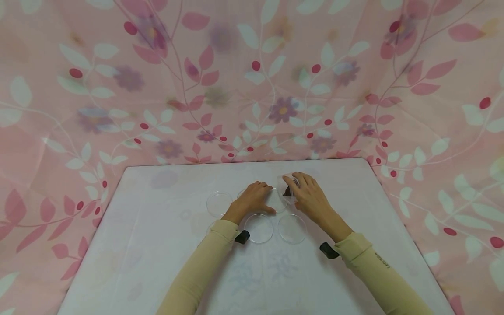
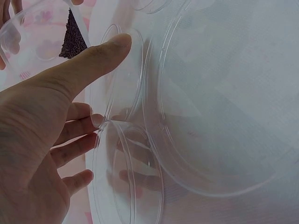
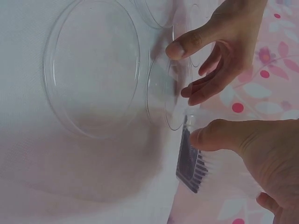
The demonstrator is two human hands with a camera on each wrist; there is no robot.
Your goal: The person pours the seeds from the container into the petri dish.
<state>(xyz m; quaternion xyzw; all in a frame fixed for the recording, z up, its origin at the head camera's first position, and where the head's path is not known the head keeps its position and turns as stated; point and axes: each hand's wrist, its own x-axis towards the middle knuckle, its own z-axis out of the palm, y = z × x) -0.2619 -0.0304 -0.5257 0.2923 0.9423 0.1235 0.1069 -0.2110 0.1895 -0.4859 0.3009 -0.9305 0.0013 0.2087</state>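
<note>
We reach both arms forward over the white worktop, cream sleeves to the wrists, and our hands meet near its far middle. Our left hand lies palm down with the fingers loosely spread and only lightly bent; in the left wrist view its thumb stretches over the rim of a clear petri dish while the fingertips rest at the edge of a second dish, so it steadies the dishes without closing round either. Our right hand is raised just beside it, fingers curled round a clear plastic cup that is tilted toward the left hand; the right wrist view shows the thumb pressed on the cup's ribbed wall. Dark purple grains lie heaped in the lower corner of the tilted cup, which hangs right above the dish under our left thumb. Nearer to us, two more empty clear dishes sit side by side on the worktop, one just below the left hand and one just below the right hand, and another dish lies off to the left of the left wrist. A pink cloth printed with leaves and flowers hangs behind and around the worktop.
</note>
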